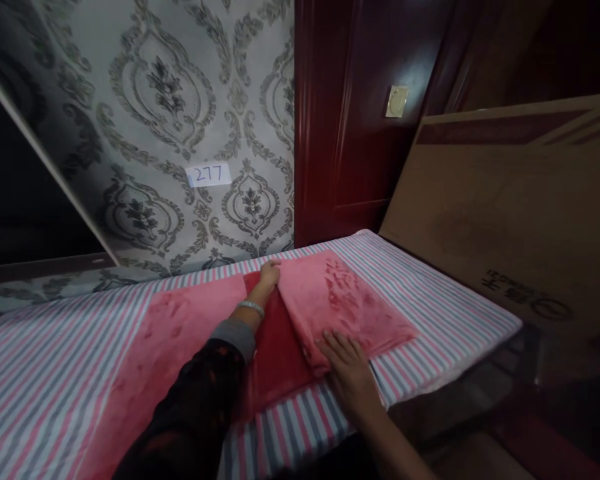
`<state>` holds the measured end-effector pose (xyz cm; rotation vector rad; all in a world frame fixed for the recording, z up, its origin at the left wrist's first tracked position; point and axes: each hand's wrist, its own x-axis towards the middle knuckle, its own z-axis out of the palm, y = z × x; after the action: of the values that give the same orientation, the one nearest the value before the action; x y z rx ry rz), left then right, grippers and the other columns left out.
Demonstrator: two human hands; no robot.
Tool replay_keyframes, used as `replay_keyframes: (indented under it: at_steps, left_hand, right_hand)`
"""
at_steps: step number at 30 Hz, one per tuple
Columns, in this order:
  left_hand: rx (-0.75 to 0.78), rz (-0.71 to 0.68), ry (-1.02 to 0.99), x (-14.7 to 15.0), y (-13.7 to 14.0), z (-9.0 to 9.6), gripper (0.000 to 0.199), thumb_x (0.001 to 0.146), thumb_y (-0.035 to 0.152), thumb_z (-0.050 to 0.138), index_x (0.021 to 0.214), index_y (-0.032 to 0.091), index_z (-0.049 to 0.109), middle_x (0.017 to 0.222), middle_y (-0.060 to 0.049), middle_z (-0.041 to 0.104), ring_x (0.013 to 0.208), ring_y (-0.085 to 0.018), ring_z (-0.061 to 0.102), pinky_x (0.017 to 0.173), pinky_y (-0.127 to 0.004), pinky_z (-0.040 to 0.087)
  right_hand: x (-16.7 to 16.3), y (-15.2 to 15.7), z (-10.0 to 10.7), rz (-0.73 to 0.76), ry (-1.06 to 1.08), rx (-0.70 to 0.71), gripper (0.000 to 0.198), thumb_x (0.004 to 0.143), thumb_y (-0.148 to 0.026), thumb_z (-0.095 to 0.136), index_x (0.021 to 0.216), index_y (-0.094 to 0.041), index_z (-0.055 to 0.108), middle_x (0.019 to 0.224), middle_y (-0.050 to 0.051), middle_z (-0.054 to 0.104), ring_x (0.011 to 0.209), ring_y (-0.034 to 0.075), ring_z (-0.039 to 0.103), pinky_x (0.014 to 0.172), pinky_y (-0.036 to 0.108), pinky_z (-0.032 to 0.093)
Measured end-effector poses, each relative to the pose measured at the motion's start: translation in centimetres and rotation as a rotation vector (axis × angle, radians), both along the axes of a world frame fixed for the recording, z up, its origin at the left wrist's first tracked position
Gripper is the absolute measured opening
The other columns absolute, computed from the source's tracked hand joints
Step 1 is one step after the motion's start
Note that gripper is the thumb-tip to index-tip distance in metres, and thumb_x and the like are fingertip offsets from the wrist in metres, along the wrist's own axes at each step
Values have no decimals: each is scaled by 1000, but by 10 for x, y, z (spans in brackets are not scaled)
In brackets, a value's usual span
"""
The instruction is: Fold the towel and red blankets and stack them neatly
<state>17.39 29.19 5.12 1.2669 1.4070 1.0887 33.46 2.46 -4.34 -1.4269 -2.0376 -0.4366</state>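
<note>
A pink and red plush cloth [345,300] lies across a striped sheet, its right part folded over into a flat panel with darker rubbed marks. A deep red strip [280,347] shows between that panel and the pink left part. My left hand [269,275], with a bracelet at the wrist, reaches to the far edge of the folded panel, its fingers closed on the cloth there. Near the panel's close corner, my right hand [347,363] rests with fingers stretched out on top of the cloth; its thumb is hidden.
The striped sheet [430,300] covers a raised surface against the patterned wall [253,100]. A large cardboard box [505,200] leans at the right, beside a dark red panel [340,133]. A dark screen [25,187] stands at the left. A paper marked 277 [209,175] is on the wall.
</note>
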Motion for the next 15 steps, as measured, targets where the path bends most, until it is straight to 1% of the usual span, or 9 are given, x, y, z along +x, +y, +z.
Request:
replay_keyframes:
  at_steps: [2,5,7,9,11,13,15]
  left_hand:
    - [4,2,68,1,3,-5,37,94,38,63,124,17,61,123,-9,64,103,-21,65,87,-42,58]
    - [-6,-22,172,-2,3,-10,35,94,38,63,122,17,62,122,-9,64,104,-21,65,88,-43,58]
    - [-8,-43,225,-5,3,-11,35,94,38,63,121,17,62,122,-9,65,104,-21,65,88,-43,57]
    - [-4,-58,271,-8,5,-9,35,94,38,63,122,17,62,122,-9,64,104,-21,65,88,-43,57]
    - [-4,-70,318,-11,6,-4,36,94,38,63,122,16,61,122,-9,64,104,-22,65,88,-43,58]
    - [-4,-80,371,-12,7,1,37,94,40,63,123,17,61,121,-9,65,102,-21,66,87,-42,58]
    - [11,-81,434,-11,5,6,38,95,38,62,126,16,60,120,-9,66,101,-21,67,87,-42,58]
  right_hand:
    - [-5,0,-1,-28,13,-33,64,86,-2,42,142,-27,58,148,6,54,141,26,43,113,49,34]
    - [-12,-5,1,-67,7,-159,66,82,-1,45,141,-29,60,149,6,53,142,29,41,114,52,33]
    - [-12,-11,8,-51,8,-235,66,82,-3,48,143,-27,58,152,7,49,144,30,38,115,53,32]
    - [-7,-16,20,6,26,-291,61,86,-11,52,145,-24,56,154,8,47,145,31,37,116,53,32]
    - [0,-17,37,72,68,-329,53,91,-22,55,145,-21,56,151,10,51,143,30,41,116,53,34]
    - [6,-11,55,109,121,-325,49,96,-33,55,144,-21,57,145,11,57,139,29,46,116,51,35]
    - [6,1,69,103,152,-294,48,100,-38,51,145,-21,55,145,11,57,139,27,47,117,50,35]
